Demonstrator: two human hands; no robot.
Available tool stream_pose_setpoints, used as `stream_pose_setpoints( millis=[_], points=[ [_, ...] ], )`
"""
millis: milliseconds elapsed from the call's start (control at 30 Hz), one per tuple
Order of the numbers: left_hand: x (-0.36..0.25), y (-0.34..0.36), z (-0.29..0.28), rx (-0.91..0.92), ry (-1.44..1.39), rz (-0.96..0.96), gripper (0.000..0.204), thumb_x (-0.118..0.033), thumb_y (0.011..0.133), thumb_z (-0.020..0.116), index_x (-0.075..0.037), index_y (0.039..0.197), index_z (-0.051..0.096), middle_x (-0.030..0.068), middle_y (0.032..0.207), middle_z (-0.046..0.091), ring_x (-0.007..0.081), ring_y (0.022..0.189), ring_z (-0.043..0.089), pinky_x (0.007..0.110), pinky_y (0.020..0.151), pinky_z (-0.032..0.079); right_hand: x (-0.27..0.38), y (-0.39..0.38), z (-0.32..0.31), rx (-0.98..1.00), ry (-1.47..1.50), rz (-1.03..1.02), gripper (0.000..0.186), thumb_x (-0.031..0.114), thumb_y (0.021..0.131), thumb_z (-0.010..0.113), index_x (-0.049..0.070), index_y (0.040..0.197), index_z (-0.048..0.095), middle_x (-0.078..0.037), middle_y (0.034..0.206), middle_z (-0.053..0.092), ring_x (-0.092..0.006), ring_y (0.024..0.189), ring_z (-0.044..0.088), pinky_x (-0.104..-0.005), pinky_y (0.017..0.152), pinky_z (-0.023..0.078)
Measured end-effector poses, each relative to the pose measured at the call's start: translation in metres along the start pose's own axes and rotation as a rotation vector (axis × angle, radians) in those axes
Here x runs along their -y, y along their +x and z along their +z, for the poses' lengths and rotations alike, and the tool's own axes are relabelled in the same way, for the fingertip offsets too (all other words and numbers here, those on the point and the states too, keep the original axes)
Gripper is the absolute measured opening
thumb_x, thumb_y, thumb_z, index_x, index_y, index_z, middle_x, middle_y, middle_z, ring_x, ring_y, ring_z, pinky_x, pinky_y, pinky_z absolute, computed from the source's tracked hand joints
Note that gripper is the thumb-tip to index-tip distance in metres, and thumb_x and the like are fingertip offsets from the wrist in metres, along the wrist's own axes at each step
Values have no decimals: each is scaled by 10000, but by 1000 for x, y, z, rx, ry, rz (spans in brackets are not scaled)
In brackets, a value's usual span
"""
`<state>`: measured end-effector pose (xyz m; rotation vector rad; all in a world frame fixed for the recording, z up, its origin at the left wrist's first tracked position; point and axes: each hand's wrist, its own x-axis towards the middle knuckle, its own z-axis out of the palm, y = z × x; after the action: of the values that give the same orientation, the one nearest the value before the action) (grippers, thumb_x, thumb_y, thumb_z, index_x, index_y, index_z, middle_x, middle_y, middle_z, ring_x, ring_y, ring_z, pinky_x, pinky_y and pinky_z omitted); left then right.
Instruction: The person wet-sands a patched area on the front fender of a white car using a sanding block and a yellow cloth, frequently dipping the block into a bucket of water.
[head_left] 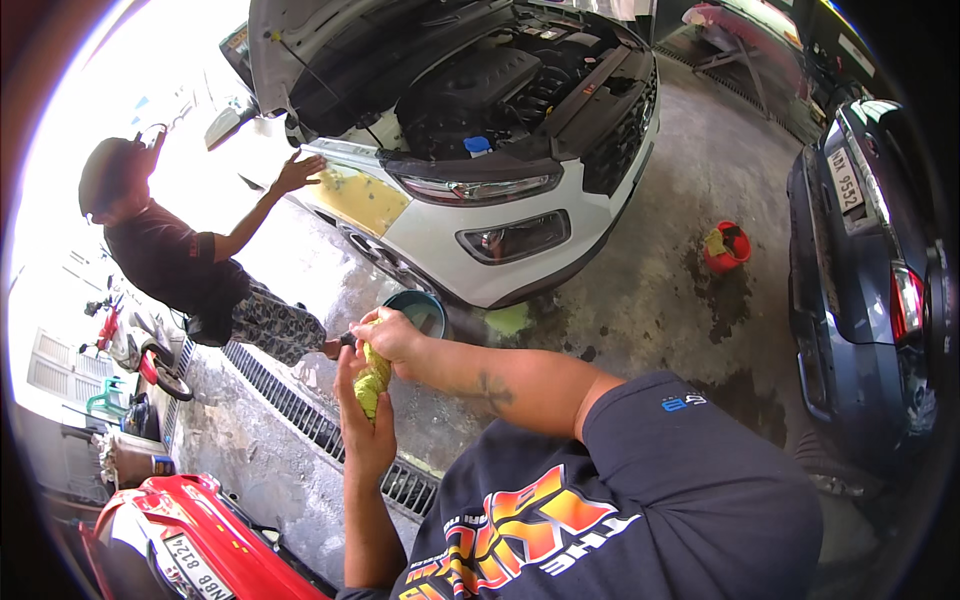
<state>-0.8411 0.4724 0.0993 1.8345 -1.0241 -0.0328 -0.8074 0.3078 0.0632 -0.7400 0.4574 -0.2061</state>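
Note:
My left hand (pixel 362 425) and my right hand (pixel 396 338) both grip a twisted yellow-green cloth (pixel 370 383), the right at its upper end and the left lower down. Beyond them a blue bucket (pixel 425 313) sits on the floor below the front corner of a white car (pixel 515 275), whose bonnet is raised. That car's left-hand corner in my view carries a yellowish patch (pixel 365 200) on the fender.
Another person (pixel 180 255) stands at left, a hand near that fender. A red bucket (pixel 727 258) with cloths sits right of the white car. A dark car (pixel 850 300) is at right, a red vehicle (pixel 210 525) lower left, a drain grate (pixel 290 405) between, motorbikes (pixel 150 370) behind.

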Motion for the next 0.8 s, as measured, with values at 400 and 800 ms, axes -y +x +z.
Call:
stream_pose_setpoints(
  millis=[400, 800],
  points=[
    [95, 50, 11, -121, -1060, -900, 302, -265, 1125, 555, -67, 1349, 593, -13, 936, 659, 84, 883, 672, 272, 638, 536, 9, 25, 32, 306, -926, -1080, 226, 262, 874, 744, 165, 1060, 660, -157, 790, 731, -402, 726, 739, -499, 701, 593],
    [127, 151, -10, -291, -1739, -458, 192, -305, 1129, 582, -138, 1223, 570, 35, 1065, 608, 176, 908, 627, 412, 966, 571, 69, 60, 27, 837, -525, -1023, 78, 154, 959, 712, 113, 899, 684, -45, 720, 674, -264, 769, 717, -423, 844, 573]
  ],
)
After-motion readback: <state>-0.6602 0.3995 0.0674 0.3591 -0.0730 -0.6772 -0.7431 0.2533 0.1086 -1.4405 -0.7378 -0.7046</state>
